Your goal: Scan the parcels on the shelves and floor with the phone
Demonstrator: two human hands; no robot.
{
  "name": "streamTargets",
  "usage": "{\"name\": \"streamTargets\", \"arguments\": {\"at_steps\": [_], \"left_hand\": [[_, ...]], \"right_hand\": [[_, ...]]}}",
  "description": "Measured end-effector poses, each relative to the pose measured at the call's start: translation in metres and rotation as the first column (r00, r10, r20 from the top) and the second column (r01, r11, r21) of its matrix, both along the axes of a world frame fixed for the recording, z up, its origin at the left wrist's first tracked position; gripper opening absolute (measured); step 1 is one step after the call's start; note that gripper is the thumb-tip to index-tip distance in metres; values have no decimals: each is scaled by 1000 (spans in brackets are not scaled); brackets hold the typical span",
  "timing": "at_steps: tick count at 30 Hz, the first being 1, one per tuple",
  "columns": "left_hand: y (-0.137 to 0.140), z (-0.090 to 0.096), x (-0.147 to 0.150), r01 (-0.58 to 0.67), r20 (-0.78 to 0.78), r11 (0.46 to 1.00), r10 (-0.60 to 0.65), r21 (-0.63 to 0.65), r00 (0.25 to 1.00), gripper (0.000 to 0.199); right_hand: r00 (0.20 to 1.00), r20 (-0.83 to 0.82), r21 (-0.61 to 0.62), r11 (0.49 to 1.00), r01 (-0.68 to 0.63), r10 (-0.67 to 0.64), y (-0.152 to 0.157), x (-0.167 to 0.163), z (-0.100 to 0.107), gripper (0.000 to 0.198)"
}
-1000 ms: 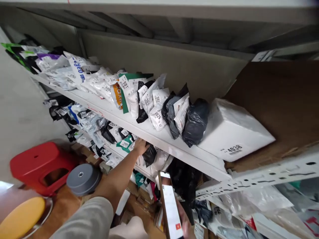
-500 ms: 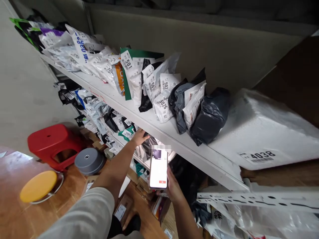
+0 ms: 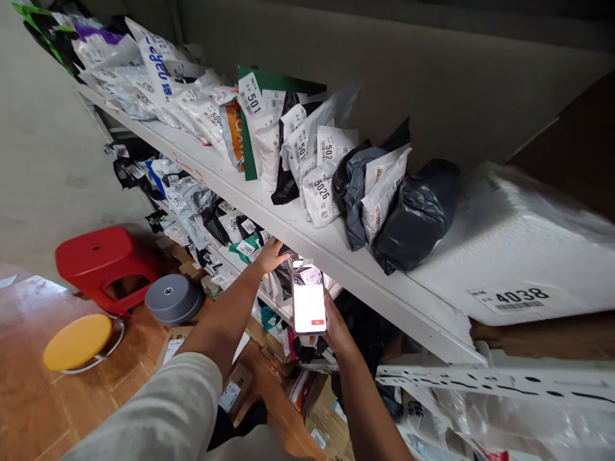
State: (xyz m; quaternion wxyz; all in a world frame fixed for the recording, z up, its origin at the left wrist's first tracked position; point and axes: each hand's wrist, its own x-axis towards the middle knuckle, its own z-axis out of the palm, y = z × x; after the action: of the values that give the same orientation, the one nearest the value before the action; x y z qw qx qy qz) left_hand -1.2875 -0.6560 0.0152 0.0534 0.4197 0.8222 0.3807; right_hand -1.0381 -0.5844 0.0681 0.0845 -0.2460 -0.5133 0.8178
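My right hand (image 3: 336, 325) is closed around a smartphone (image 3: 309, 308), held upright below the upper shelf's edge. Its lit screen has a camera picture of a label at the top and a red button low down. My left hand (image 3: 271, 257) reaches in under the upper shelf, its fingers bent at the top of a dark plastic parcel (image 3: 284, 276); the grip is partly hidden. Beside that hand lies a green parcel (image 3: 246, 247) with a label reading 5005. More bagged parcels stand in a row on this lower shelf.
The upper white shelf (image 3: 230, 202) carries several labelled mailing bags and a large white package (image 3: 528, 250) marked 4038. At the left on the floor are a red stool (image 3: 96, 253), a grey round stool (image 3: 173, 299) and a yellow round seat (image 3: 77, 342). Cardboard boxes (image 3: 237, 387) lie below.
The phone has risen a little in my right hand, and its screen picture now includes a pale label. My left hand stays at the dark parcel. The view has shifted slightly.
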Motion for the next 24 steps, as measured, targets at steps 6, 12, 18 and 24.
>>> {"name": "streamTargets", "arguments": {"at_steps": [6,12,18,24], "left_hand": [[1,-5,-2,-3,2,1000,3,11,1000,58],[2,-9,-4,-3,0,1000,3,22,1000,62],[2,-8,-3,-6,-13,999,6,34,1000,58],[2,-8,-2,-15,-24,999,16,39,1000,48]], "right_hand": [[999,-16,-42,999,-32,31,-1,-2,5,72],[998,-17,-35,998,-55,55,0,-2,7,74],[997,-22,-10,997,-78,78,-1,-3,9,77],[994,-28,4,995,-104,104,-4,1,18,79]]}}
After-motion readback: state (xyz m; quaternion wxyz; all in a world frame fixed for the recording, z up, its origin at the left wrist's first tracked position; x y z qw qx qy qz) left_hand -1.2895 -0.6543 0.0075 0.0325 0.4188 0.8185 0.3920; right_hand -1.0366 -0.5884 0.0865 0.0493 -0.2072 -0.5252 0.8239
